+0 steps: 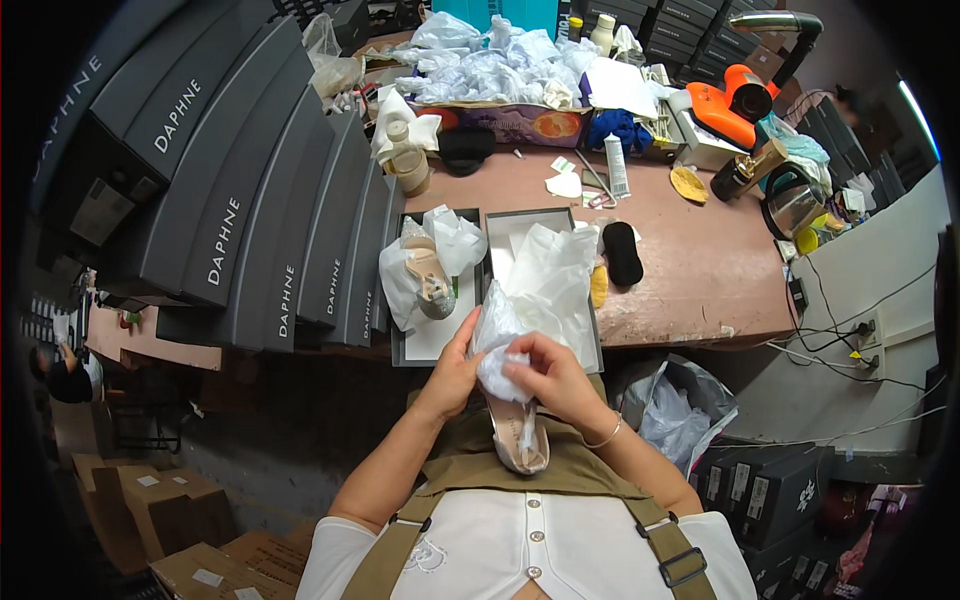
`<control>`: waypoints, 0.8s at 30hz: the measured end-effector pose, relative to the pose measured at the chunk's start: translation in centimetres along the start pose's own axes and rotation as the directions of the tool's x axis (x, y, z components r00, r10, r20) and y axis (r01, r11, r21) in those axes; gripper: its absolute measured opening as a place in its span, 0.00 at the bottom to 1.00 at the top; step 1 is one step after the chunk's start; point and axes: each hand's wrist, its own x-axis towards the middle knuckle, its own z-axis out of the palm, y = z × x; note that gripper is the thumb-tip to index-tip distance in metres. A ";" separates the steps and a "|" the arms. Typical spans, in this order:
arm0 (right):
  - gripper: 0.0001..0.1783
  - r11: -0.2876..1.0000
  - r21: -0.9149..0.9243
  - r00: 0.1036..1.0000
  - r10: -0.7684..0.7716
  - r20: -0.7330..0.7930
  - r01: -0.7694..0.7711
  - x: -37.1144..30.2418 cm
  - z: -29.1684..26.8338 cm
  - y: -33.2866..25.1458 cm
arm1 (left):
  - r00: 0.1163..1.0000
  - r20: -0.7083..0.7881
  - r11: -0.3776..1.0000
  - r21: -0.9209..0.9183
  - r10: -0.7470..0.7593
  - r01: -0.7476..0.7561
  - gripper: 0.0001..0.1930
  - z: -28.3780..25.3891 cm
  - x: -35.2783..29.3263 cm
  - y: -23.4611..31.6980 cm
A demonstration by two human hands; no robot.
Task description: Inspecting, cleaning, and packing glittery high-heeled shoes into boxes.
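- I have the left hand (458, 372) curled around the far, tissue-covered end of a pale shoe with a beige insole (517, 432); the shoe is held above the person's lap, just near of the worktop (690, 300).
- My right hand (558, 380) pinches a crumpled wad of thin white tissue (503, 374) over that shoe; the wrapping hides the shoe's far half, so I can't tell whether the left fingertips touch shoe or only paper.
- Beyond the hands I see a silver glittery shoe with a beige insole (428, 268), lying among white tissue in the left dark-edged box tray (425, 348).
- The right dark-edged box tray (509, 226), just beside it, holds loose white paper (555, 265).
- A black oval pad (622, 255) lies right of that tray.
- Dark grey shoeboxes (255, 185) stand stacked at left.
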 end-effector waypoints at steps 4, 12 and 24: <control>0.13 0.613 -0.696 0.926 -0.298 0.233 0.373 -1.5 -0.3 -0.1 | 1.000 -0.008 1.000 0.012 -0.002 0.002 0.37 0.6 -0.7 0.7; 0.26 0.326 -0.915 0.859 -0.511 0.041 0.238 0.7 0.5 -0.1 | 0.996 -0.037 0.978 0.194 0.082 -0.073 0.35 0.4 -0.6 -0.3; 0.10 0.067 -0.857 0.685 -0.634 0.359 0.512 0.7 -0.6 0.8 | 1.000 -0.020 0.995 0.098 -0.001 0.003 0.35 0.4 0.2 1.0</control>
